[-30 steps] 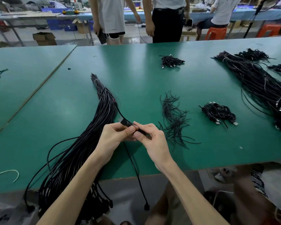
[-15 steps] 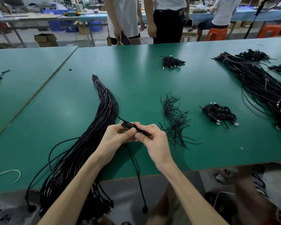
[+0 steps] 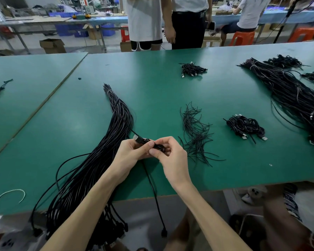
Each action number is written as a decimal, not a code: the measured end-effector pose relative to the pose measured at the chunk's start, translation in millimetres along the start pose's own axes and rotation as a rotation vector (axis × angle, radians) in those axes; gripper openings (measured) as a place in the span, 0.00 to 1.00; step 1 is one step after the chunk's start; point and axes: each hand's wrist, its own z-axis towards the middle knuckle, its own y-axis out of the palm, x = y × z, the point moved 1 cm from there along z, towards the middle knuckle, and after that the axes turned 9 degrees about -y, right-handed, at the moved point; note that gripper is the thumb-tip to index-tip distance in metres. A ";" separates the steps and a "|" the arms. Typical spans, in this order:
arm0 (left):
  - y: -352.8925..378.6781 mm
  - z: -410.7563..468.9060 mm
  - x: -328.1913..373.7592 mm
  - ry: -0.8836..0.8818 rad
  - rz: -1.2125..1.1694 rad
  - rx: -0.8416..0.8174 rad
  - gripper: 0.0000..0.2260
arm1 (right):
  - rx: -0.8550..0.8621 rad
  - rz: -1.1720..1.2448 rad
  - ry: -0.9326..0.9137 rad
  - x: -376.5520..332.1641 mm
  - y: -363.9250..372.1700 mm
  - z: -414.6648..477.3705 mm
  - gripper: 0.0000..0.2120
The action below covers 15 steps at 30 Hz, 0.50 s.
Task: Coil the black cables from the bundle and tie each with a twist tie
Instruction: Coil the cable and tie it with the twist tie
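Coiling underway: my left hand [image 3: 129,154] pinches the thin black cable [image 3: 152,187] by its plug [image 3: 137,138], my right hand [image 3: 172,160] now pinches a fresh first loop [image 3: 159,147], most length uncoiled.

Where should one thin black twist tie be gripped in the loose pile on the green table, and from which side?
Probably pinch a free end at the near edge of the loose pile of thin black twist ties, where single ties fan out flat on the green table. Come from the near left side, where the right hand is, and pull along its length.
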 end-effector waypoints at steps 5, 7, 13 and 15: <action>0.4 -2.8 1.4 0.025 0.023 0.077 0.08 | -0.020 -0.101 -0.022 1.8 5.5 -1.2 0.13; 0.2 -3.0 1.3 0.055 0.063 0.116 0.09 | -0.016 -0.154 -0.027 3.1 5.8 -2.3 0.12; -0.4 -6.0 4.1 0.125 0.156 0.222 0.10 | -0.090 -0.349 -0.105 -0.1 7.8 -5.3 0.13; -3.1 -5.3 2.5 0.131 0.170 0.248 0.11 | -0.120 -0.431 -0.153 -3.6 9.7 -7.0 0.13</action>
